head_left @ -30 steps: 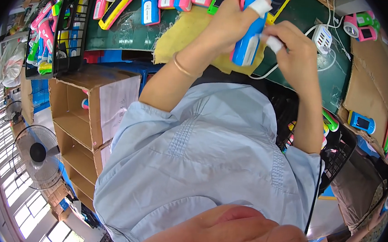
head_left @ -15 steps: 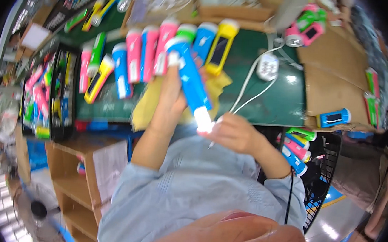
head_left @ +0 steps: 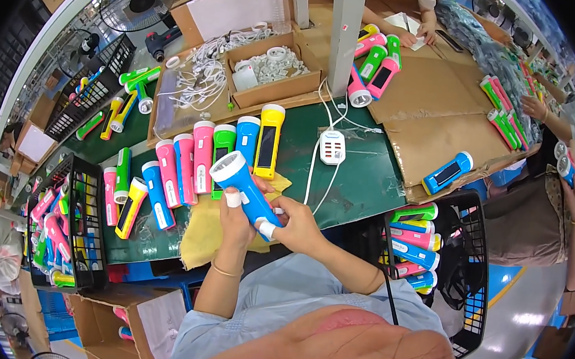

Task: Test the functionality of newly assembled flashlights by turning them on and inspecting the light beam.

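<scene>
A blue flashlight [head_left: 251,200] with a white head slants between my hands above the near edge of the green table. My left hand [head_left: 234,224] is closed around its body, a white wrap on the thumb. My right hand [head_left: 295,227] grips the tail end, where a white patch shows by the fingers. Beneath them lies a yellow cloth [head_left: 204,230]. Just beyond, several flashlights lie in a row, among them a yellow flashlight [head_left: 269,140], a green flashlight [head_left: 222,148] and a pink flashlight [head_left: 202,157].
A white multi-port charger [head_left: 332,147] with cables lies right of the row. Black crates of flashlights stand left [head_left: 85,230] and right [head_left: 472,291]. A cardboard box [head_left: 268,89] of small white parts sits behind, near a grey post [head_left: 347,34]. Other people work at the far right.
My right hand has moved from beside the glowing tail and cable onto the flashlight's tail end. The bright glow is gone. The view has shifted, showing more of the far table.
</scene>
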`<state>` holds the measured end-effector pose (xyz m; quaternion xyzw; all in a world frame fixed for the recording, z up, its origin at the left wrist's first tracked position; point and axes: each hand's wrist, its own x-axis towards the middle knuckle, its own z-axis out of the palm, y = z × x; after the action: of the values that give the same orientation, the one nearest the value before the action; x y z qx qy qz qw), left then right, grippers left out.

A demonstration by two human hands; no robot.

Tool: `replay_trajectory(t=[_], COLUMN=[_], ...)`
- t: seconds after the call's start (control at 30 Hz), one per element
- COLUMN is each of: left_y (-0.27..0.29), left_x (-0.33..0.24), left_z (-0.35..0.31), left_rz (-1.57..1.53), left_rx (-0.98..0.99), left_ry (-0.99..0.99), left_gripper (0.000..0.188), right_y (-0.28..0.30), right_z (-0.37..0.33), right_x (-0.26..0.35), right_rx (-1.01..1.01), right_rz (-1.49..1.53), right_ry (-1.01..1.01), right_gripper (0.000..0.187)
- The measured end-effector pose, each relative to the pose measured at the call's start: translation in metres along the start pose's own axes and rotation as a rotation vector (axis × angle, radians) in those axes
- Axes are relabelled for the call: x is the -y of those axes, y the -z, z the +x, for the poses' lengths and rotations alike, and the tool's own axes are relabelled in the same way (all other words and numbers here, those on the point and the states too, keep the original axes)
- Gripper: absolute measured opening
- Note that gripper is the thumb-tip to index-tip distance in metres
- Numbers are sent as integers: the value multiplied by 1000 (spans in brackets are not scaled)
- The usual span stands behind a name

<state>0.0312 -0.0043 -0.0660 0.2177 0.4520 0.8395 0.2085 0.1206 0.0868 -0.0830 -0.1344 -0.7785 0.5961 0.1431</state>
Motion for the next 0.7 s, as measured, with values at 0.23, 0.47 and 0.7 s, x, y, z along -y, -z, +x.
replay_trajectory(t=[0.23,0.47,0.7], left_y=[-8,17,11], left_x=[0,-17,-17], left_z=[1,15,7], left_rz=[1,-115,-108], left_rx=[-72,-49,4], left_ry=[108,269,330], left_gripper=[42,31,32], right_y=[-5,27,47], right_z=[6,6,7], right_x=[-20,-8,-1], right_rx=[49,86,202], right_rz=[193,3,203], right_ry=[-71,147,-91], right_gripper=[40,26,22])
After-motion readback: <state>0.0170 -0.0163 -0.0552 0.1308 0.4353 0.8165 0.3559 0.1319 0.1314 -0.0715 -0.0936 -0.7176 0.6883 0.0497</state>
